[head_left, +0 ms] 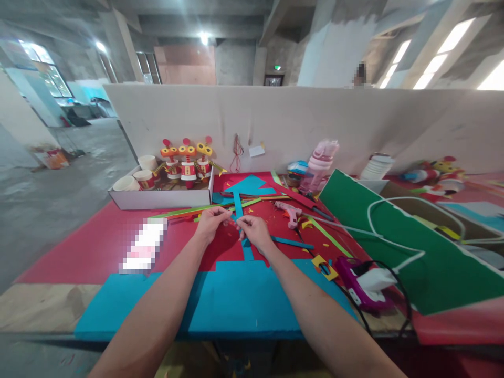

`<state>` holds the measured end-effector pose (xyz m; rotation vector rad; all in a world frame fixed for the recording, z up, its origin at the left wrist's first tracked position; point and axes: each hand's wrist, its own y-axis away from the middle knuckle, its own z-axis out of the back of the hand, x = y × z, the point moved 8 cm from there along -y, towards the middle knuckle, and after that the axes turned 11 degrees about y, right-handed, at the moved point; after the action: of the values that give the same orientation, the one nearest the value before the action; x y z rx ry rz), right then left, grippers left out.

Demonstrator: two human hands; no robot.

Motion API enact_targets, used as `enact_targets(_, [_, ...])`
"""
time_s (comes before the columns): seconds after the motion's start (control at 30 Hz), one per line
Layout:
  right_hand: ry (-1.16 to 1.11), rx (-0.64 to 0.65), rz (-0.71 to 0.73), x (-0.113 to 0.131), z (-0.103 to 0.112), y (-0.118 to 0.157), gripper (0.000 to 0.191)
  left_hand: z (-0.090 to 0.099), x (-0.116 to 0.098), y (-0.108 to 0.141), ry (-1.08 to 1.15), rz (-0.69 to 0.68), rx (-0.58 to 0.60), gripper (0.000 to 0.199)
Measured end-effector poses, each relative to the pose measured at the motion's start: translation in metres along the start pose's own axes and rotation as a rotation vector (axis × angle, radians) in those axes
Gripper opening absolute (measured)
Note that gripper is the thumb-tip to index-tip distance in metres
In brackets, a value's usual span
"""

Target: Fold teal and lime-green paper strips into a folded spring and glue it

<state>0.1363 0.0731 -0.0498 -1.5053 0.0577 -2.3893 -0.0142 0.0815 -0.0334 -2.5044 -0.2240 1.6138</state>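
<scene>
My left hand [214,220] and my right hand [253,229] are close together over the red sheet [90,236]. The fingers of each are pinched, and whatever small thing lies between them is too small to make out. A blue strip [237,202] runs upright behind and between the fingertips. Beyond it lies a blue pointed piece [248,185]. Another blue strip [248,252] reaches down to the blue sheet [240,302] under my forearms. A pink glue gun [290,212] rests to the right of my right hand.
A white box [165,198] with cups and several robot-like figures [188,165] stands back left. On the right are a purple power strip [364,286], a yellow piece [324,268], cables and a green board [378,241]. A pink bottle [318,165] stands by the partition.
</scene>
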Motion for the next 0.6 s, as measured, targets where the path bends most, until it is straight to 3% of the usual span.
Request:
enact_targets(0.13, [-0.063, -0.057, -0.034, -0.006, 0.008, -0.001, 0.031, 0.017, -0.017, -0.001, 0.081, -0.069, -0.143, 0.021])
enact_targets(0.27, [-0.12, -0.079, -0.028, -0.003, 0.01, 0.0, 0.037, -0.014, 0.002, 0.006, -0.064, 0.082, 0.052, 0.026])
enact_targets(0.37, [-0.088, -0.036, -0.004, 0.002, 0.005, 0.001, 0.039, -0.027, 0.006, 0.009, -0.242, -0.003, 0.092, 0.022])
enact_targets(0.6, [0.01, -0.035, -0.058, -0.005, 0.01, 0.001, 0.03, 0.007, -0.011, -0.001, -0.103, -0.1, -0.088, 0.026])
